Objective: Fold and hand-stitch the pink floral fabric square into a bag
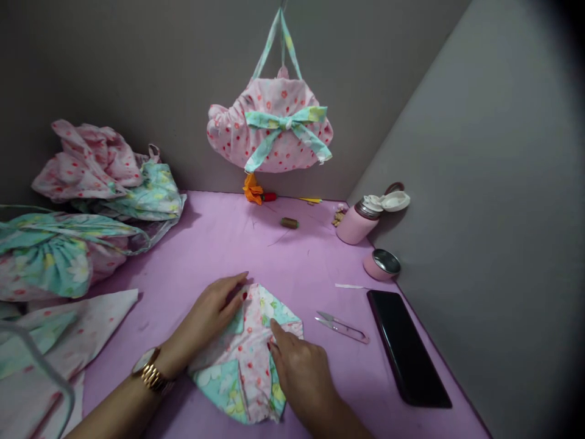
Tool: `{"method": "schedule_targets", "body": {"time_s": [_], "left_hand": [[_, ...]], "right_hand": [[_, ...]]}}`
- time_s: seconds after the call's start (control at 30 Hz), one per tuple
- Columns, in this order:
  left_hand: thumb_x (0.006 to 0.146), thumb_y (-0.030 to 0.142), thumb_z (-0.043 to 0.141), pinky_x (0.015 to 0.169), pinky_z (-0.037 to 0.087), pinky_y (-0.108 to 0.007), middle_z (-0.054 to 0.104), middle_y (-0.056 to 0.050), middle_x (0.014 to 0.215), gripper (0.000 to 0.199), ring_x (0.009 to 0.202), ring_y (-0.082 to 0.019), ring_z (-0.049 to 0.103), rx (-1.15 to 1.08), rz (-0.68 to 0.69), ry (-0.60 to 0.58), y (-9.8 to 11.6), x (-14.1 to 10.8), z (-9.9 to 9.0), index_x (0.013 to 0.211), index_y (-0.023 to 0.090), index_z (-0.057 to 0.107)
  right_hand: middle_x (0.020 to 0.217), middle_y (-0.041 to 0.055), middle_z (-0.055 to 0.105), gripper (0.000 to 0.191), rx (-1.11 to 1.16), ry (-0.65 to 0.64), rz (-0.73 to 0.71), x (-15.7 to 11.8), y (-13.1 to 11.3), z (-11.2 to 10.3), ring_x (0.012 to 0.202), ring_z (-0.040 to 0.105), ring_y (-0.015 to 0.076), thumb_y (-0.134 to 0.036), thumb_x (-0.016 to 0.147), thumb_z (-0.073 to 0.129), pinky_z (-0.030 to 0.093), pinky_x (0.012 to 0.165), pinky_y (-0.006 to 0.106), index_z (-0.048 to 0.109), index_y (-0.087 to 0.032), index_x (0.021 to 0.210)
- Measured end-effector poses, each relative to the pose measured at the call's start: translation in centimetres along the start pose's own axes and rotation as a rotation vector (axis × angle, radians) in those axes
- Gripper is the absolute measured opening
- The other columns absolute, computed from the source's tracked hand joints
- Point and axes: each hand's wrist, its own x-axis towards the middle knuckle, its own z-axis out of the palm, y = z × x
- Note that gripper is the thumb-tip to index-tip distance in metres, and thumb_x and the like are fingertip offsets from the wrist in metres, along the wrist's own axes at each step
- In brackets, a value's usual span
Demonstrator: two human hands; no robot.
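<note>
A sewn patchwork fabric piece, pink dotted cotton with blue-green floral panels, lies on the pink tabletop between my hands. My left hand rests along its upper left edge, fingers stretched out and thumb apart, touching the cloth. On the right side of the piece, my right hand lies with its index fingertip and thumb on the fabric, a small gap between them; its other fingers are mostly hidden. Thread snips with a pink handle lie just right of the cloth.
A black phone, a pink flask and its cup lid stand at right. A brown thread spool lies behind. A bow-trimmed fabric bag hangs on the wall. Sewn bags and cloth pieces fill the left.
</note>
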Motion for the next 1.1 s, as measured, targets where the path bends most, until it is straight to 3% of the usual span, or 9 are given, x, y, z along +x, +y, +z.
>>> {"method": "schedule_targets", "body": {"time_s": [0.2,0.47,0.57,0.63,0.73,0.83,0.9,1.0,1.1], "left_hand": [[0.076,0.023,0.053,0.072,0.042,-0.034,0.064,-0.002,0.076,0.010,0.077,-0.021,0.057,0.023,-0.022,0.041,0.9,3.2,0.8,0.075,0.022,0.063],[0.080,0.028,0.047,0.066,0.042,-0.032,0.062,-0.002,0.069,0.018,0.070,-0.021,0.057,0.005,-0.072,0.129,1.1,3.1,1.2,0.068,0.020,0.057],[0.086,0.031,0.036,0.058,0.046,-0.027,0.065,0.000,0.070,0.026,0.063,-0.018,0.059,-0.039,-0.075,0.132,0.3,1.8,-0.2,0.079,0.020,0.058],[0.088,0.032,0.031,0.064,0.048,-0.028,0.068,-0.004,0.086,0.030,0.075,-0.019,0.062,-0.044,-0.083,0.163,-0.3,0.1,-0.8,0.095,0.019,0.057],[0.086,0.033,0.039,0.090,0.040,-0.044,0.054,-0.010,0.126,0.037,0.114,-0.027,0.049,0.088,0.054,0.093,-0.9,-2.4,-0.7,0.120,0.021,0.047],[0.087,0.031,0.037,0.095,0.027,-0.060,0.040,-0.008,0.139,0.045,0.126,-0.031,0.034,0.303,0.160,-0.077,-1.0,-3.7,0.3,0.132,0.028,0.033],[0.089,0.031,0.035,0.095,0.027,-0.061,0.037,-0.009,0.140,0.044,0.127,-0.031,0.033,0.333,0.147,-0.084,-1.0,-3.9,0.7,0.133,0.027,0.031],[0.089,0.029,0.033,0.095,0.033,-0.051,0.042,-0.014,0.136,0.039,0.123,-0.027,0.039,0.216,0.085,0.084,-0.4,-4.5,0.0,0.126,0.020,0.040],[0.088,0.032,0.035,0.083,0.044,-0.036,0.063,-0.009,0.102,0.028,0.097,-0.023,0.056,0.028,-0.076,0.199,0.8,-6.9,-1.4,0.102,0.019,0.055]], "right_hand": [[0.068,0.0014,0.068,0.033,-0.005,0.062,-0.031,0.0,-0.1,0.0,0.051,0.064,0.0182,-0.018,0.079,0.052,0.037,0.040,0.025,0.056,-0.017,0.112],[0.068,0.0015,0.067,0.031,-0.030,0.080,-0.057,0.0,-0.2,-0.3,0.051,0.063,0.0169,-0.018,0.082,0.049,0.034,0.039,0.024,0.055,-0.018,0.112],[0.071,0.0016,0.068,0.030,0.011,0.069,-0.038,-0.2,-0.2,-0.4,0.054,0.064,0.0171,-0.018,0.083,0.047,0.037,0.042,0.024,0.054,-0.018,0.113],[0.073,0.0018,0.068,0.030,0.029,0.063,-0.029,-0.2,-0.1,-0.4,0.055,0.064,0.0172,-0.018,0.084,0.046,0.038,0.043,0.024,0.054,-0.019,0.113],[0.075,0.0032,0.069,0.032,0.063,0.056,-0.025,-0.2,0.1,-0.3,0.057,0.064,0.0171,-0.018,0.083,0.047,0.040,0.046,0.023,0.054,-0.019,0.114],[0.081,0.0050,0.069,0.033,0.159,0.085,-0.025,-0.2,0.3,-0.3,0.064,0.064,0.0173,-0.016,0.083,0.046,0.044,0.054,0.023,0.054,-0.019,0.114],[0.084,0.0056,0.068,0.031,0.262,0.130,-0.055,-0.6,0.3,-0.5,0.069,0.064,0.0171,-0.015,0.084,0.043,0.046,0.061,0.024,0.054,-0.019,0.113],[0.081,0.0045,0.067,0.028,0.384,0.156,-0.178,-2.0,-0.4,-1.0,0.069,0.061,0.0157,-0.016,0.088,0.039,0.045,0.064,0.025,0.052,-0.019,0.113],[0.075,0.0029,0.064,0.025,0.348,0.114,-0.340,-4.0,-1.8,-1.6,0.064,0.058,0.0159,-0.023,0.089,0.042,0.041,0.057,0.026,0.050,-0.019,0.113]]}}
